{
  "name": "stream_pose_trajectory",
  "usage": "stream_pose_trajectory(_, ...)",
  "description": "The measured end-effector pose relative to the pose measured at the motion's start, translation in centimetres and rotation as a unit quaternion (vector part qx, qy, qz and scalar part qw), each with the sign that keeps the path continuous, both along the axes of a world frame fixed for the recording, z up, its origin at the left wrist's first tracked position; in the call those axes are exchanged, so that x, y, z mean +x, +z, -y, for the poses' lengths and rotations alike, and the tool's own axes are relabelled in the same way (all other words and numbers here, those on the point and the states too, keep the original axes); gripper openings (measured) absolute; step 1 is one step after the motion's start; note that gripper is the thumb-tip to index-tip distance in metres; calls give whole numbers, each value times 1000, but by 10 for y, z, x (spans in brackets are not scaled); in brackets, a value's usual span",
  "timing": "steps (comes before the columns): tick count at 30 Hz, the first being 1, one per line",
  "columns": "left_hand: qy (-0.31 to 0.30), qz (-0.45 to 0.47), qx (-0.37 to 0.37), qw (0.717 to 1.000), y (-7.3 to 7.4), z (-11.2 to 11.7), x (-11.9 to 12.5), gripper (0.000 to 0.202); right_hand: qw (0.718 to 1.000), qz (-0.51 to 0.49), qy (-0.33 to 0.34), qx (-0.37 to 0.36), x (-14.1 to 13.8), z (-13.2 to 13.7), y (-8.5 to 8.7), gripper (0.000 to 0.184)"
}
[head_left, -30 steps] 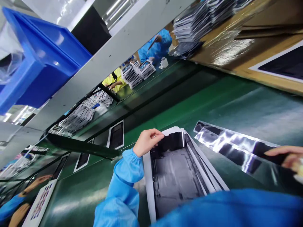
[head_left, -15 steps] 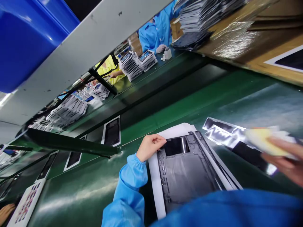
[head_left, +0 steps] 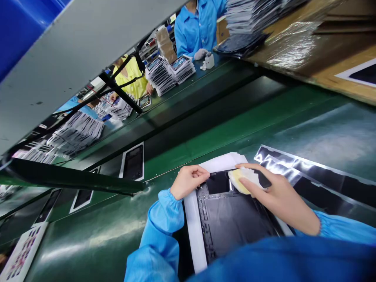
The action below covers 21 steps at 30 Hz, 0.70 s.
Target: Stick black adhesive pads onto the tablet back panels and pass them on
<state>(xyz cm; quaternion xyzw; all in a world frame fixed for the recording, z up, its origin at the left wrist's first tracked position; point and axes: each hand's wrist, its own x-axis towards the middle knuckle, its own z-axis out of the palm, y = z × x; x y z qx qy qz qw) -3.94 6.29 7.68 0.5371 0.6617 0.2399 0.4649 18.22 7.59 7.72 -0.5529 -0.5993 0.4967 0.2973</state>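
On the green bench (head_left: 96, 239) right in front of me, a dark panel (head_left: 235, 219) rests over white sheets (head_left: 195, 235), with a glossy film (head_left: 217, 183) across its far end. Taking the risks from the left: if my pinch slips or tugs at the corner, I think the film could shift and sit askew. In the middle, an uneven push might wrinkle it or trap air, and a heavy one could slide the panel on those sheets. On the right, film strips (head_left: 337, 184) lie near my right sleeve (head_left: 337, 226); a careless brush could, I'd say, smudge or scatter them.

As for my hands, the left hand (head_left: 190, 181) has thumb and forefinger pressed together on the film's far left corner, though I cannot tell how much of the edge is between them. The right hand (head_left: 277, 196) grips a yellow-and-white pad (head_left: 242, 182), thumb on the near side, fingers on the far side, over the film's right part. How hard it bears down, I cannot tell.
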Motion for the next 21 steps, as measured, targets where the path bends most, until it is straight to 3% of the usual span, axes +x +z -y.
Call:
stream_pose_trajectory(3, -7, -1, 1, 1000, -1, -1, 0, 24, 997, 39, -12, 58, -1, 0, -2, 29)
stream_pose_trajectory(21, -20, -6, 11, 1000, -5, -1, -1, 22, 996, 41, -14, 81, -4, -1, -2, 27)
